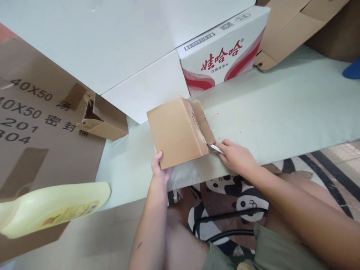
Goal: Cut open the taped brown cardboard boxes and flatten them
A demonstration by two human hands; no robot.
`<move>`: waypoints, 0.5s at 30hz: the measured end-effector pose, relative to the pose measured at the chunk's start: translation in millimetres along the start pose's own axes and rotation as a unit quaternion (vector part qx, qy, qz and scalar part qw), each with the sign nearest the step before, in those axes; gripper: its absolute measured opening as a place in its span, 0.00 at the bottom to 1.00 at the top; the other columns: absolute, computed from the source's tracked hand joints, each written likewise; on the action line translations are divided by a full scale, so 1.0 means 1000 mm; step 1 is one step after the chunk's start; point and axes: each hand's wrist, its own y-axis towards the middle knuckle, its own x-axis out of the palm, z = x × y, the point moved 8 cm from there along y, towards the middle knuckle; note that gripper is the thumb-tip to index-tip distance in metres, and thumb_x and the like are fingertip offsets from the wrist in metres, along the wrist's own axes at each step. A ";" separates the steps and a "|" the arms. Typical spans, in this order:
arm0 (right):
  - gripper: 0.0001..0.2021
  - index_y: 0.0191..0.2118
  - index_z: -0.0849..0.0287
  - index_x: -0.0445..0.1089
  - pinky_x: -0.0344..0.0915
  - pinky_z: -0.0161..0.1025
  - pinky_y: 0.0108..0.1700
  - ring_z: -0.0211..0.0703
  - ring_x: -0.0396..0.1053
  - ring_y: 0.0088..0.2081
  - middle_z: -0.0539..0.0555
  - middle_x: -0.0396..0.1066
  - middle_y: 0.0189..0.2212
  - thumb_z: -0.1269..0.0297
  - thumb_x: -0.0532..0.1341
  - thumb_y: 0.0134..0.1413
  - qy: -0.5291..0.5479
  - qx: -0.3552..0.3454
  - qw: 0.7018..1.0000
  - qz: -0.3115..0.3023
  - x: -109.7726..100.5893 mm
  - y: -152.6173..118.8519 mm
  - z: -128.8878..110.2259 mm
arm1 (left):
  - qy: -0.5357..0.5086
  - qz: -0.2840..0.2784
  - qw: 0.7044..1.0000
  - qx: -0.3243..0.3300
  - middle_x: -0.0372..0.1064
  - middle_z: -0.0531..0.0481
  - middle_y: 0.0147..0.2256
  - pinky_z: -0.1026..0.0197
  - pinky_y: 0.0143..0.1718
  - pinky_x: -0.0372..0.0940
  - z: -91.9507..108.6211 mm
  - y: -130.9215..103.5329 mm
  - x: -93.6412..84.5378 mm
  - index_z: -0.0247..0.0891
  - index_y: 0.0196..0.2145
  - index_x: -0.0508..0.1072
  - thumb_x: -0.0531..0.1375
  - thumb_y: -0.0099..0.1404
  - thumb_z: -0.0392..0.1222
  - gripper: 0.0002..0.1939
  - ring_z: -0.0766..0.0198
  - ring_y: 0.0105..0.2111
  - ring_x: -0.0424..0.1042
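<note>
The left grip (161, 165) is pinching the cardboard box (174, 131) at its six o'clock corner, apparently steadying it above the bench (120, 168). The right grip (234, 155) is closing around a white-handled cutter (217, 149), angling its tip against the four o'clock flap.

Pale green tabletop (281, 101), tiled floor (104, 228), panda-patterned fabric (227, 185)

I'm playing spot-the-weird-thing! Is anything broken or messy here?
Yes: the cardboard box in the left hand looks ragged along its flap, the small carton looks torn open, and tiny specks dot the pale green cloth.
</note>
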 end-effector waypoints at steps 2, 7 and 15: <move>0.20 0.59 0.51 0.66 0.51 0.40 0.27 0.46 0.70 0.34 0.58 0.68 0.47 0.65 0.49 0.65 -0.008 0.016 1.000 0.002 0.000 0.000 0.004 | -0.010 0.007 1.000 -0.003 0.77 0.48 0.38 0.56 0.40 0.68 0.000 0.000 -0.001 0.42 0.41 0.76 0.67 0.49 0.48 0.21 0.54 0.41 0.75; 0.20 0.59 0.49 0.66 0.50 0.39 0.25 0.46 0.69 0.33 0.59 0.67 0.49 0.63 0.49 0.65 -0.012 0.065 0.998 0.001 -0.003 0.002 0.015 | -0.044 0.021 0.998 -0.031 0.78 0.48 0.38 0.57 0.37 0.69 -0.002 0.003 -0.009 0.41 0.40 0.77 0.67 0.49 0.49 0.20 0.56 0.37 0.76; 0.20 0.59 0.48 0.67 0.53 0.40 0.27 0.48 0.70 0.35 0.59 0.67 0.49 0.57 0.49 0.65 0.021 0.118 0.993 0.005 -0.010 0.003 0.033 | -0.091 0.015 0.995 -0.032 0.77 0.48 0.39 0.56 0.35 0.69 0.003 0.003 -0.007 0.42 0.42 0.76 0.66 0.51 0.51 0.21 0.55 0.38 0.75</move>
